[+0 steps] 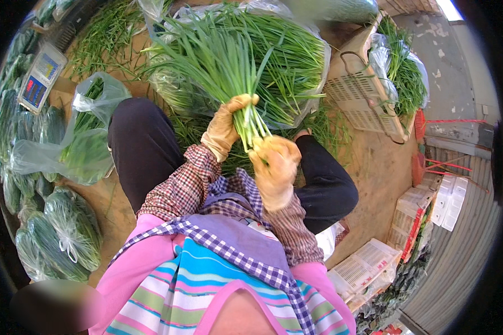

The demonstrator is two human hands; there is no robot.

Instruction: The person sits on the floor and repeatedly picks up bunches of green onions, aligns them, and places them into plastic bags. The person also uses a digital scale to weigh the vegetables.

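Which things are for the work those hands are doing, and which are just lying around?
For the work:
- left hand, holding the bunch
- right hand, at its stalk ends
- probably the pile of similar greens behind it

Just lying about, it seems:
- display panel
- tied bag of greens
- crate
- white box

Left hand [222,131]: grips leafy green bunch [226,67] | right hand [275,166]: touches its stem ends [252,125] | crate [349,92]: holds greens [405,75], upper right
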